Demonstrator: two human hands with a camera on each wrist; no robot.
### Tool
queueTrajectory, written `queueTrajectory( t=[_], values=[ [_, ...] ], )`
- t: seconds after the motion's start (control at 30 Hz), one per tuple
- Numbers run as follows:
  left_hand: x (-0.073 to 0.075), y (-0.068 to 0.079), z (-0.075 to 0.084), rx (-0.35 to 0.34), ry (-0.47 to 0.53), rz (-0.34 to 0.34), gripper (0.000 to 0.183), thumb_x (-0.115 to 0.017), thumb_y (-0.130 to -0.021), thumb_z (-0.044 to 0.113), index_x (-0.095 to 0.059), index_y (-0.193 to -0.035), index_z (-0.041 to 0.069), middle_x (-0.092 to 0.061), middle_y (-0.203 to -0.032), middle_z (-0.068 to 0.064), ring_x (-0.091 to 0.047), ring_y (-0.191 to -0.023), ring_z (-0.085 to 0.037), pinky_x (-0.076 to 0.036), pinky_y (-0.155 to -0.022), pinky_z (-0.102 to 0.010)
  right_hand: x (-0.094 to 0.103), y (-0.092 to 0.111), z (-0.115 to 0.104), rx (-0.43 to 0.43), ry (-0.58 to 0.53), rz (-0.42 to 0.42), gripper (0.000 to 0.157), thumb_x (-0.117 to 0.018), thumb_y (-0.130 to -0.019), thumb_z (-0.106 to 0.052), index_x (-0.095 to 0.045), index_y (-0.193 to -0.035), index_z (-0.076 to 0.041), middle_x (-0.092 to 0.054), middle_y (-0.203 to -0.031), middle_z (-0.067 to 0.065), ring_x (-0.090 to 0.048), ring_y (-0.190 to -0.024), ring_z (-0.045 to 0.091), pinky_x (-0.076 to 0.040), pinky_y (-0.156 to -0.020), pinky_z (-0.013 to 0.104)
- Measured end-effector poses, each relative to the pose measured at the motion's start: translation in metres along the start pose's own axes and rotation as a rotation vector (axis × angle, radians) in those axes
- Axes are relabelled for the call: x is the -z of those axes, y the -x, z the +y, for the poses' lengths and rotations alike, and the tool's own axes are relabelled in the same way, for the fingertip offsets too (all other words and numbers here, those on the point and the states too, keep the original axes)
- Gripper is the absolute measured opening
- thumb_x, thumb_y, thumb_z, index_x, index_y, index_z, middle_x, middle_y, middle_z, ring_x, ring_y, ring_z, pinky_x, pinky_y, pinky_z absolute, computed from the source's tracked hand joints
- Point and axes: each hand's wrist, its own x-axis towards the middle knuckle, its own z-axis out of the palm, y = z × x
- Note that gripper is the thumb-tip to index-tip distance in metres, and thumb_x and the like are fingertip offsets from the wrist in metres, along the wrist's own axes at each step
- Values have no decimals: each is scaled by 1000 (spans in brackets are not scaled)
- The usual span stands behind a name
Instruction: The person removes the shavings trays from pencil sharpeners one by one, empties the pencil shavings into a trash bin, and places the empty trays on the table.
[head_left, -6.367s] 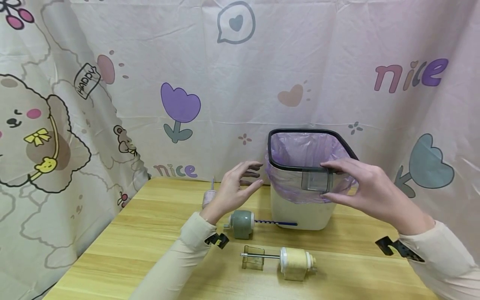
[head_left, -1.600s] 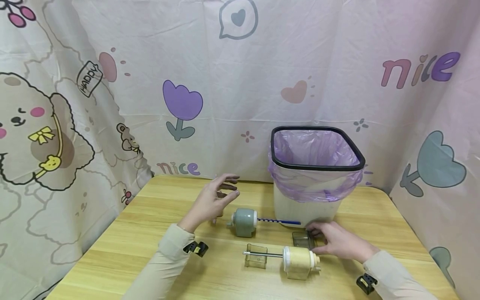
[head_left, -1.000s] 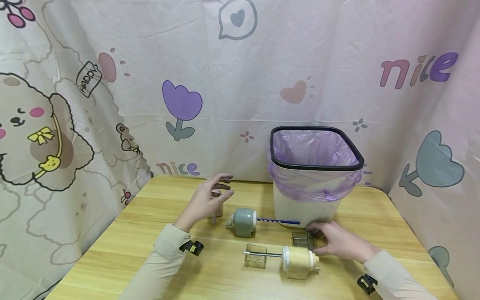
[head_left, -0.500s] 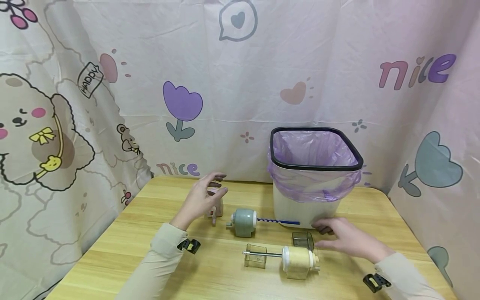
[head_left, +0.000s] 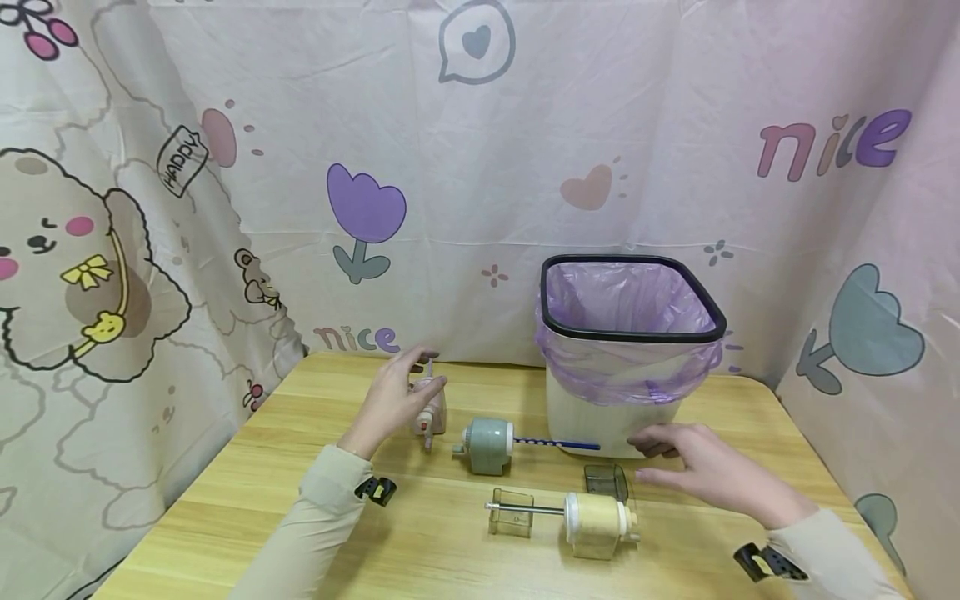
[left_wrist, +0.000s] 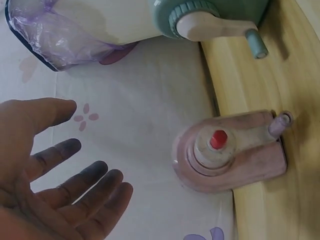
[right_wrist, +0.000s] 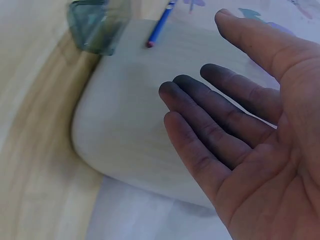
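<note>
My left hand [head_left: 390, 402] hovers with parted fingers just left of a pink crank pencil sharpener [head_left: 439, 413]. In the left wrist view, that hand [left_wrist: 65, 185] holds nothing, and the pink sharpener [left_wrist: 255, 167] shows its crank and a red knob. My right hand [head_left: 701, 468] is held over the table with relaxed fingers, right of a clear, smoky shavings drawer [head_left: 604, 481]. The right wrist view shows this hand [right_wrist: 260, 135] palm up to the camera, fingertips darkened, the drawer [right_wrist: 95, 27] apart from it.
A green sharpener [head_left: 489, 446] has a blue pencil [head_left: 576, 444] in it. Nearer stands a yellow sharpener [head_left: 596, 521] with a dark pencil, whose end overlaps a second clear drawer [head_left: 512, 527]. Behind is a white bin [head_left: 592, 408] with a purple liner, before a printed curtain [head_left: 465, 167].
My right hand has lowered the clear drawer from the bin's rim to the table, let go and drawn back rightward. My left hand has moved left to beside the pink sharpener.
</note>
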Motion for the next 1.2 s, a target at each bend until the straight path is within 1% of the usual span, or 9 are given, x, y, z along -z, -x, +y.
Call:
queueTrajectory(
  t=[0.13, 0.3, 0.43, 0.53, 0.67, 0.77, 0.9, 1.03, 1.2],
  values=[
    [-1, 0, -4, 32, -45, -9, 48, -74, -90, 33, -60, -133, 15, -62, -134, -13, -57, -126, -37, -46, -106, -58, 5, 1, -7, 22, 30, 30, 50, -69, -91, -48, -68, -122, -9, -74, -115, 3, -72, -98, 17, -61, -85, 37],
    [-4, 1, -10, 70, -88, -22, 53, -73, -90, 37, -58, -136, 17, -59, -139, -14, -56, -126, -42, -46, -104, -62, 6, 2, -14, 50, 42, 63, 46, -70, -91, -45, -69, -122, -12, -74, -116, 0, -71, -98, 13, -61, -85, 36],
    [-8, 2, -15, 94, -127, -32, 55, -73, -89, 38, -57, -137, 18, -59, -136, -17, -60, -117, -42, -50, -97, -60, 7, 1, -21, 52, 51, 78, 43, -70, -91, -44, -69, -123, -14, -74, -116, -2, -70, -98, 9, -60, -86, 35],
    [-11, 2, -18, 119, -153, -43, 58, -73, -90, 39, -55, -140, 18, -59, -132, -20, -60, -112, -42, -51, -93, -59, 9, 2, -27, 58, 58, 84, 43, -69, -92, -45, -69, -123, -16, -74, -117, -4, -70, -99, 9, -60, -87, 36],
    [-16, 3, -22, 158, -185, -57, 61, -72, -90, 41, -54, -141, 14, -59, -131, -22, -61, -111, -41, -53, -89, -58, 11, 1, -36, 83, 62, 97, 40, -69, -92, -45, -68, -123, -19, -73, -118, -6, -70, -99, 9, -60, -86, 35],
    [-19, 4, -23, 179, -198, -62, 60, -73, -88, 42, -56, -138, 13, -60, -127, -21, -62, -105, -39, -56, -83, -54, 10, 0, -41, 107, 59, 109, 39, -70, -92, -43, -69, -122, -19, -73, -117, -7, -70, -99, 10, -60, -85, 35],
    [-23, 5, -26, 206, -196, -76, 59, -76, -86, 41, -58, -135, 13, -60, -120, -19, -62, -97, -35, -58, -73, -47, 9, -2, -45, 135, 63, 118, 39, -70, -92, -42, -69, -123, -19, -72, -119, -8, -69, -101, 10, -60, -86, 35],
    [-27, 6, -29, 215, -198, -91, 60, -78, -85, 40, -58, -134, 12, -60, -118, -18, -62, -94, -32, -58, -70, -43, 7, -4, -50, 163, 71, 127, 38, -70, -93, -42, -69, -123, -19, -72, -119, -9, -69, -103, 10, -60, -88, 36],
    [-31, 6, -31, 215, -211, -88, 61, -79, -84, 38, -58, -133, 11, -61, -115, -19, -63, -91, -31, -58, -70, -44, 7, -7, -55, 212, 68, 135, 35, -70, -93, -40, -69, -121, -20, -73, -117, -6, -70, -103, 12, -60, -87, 37]
  ],
)
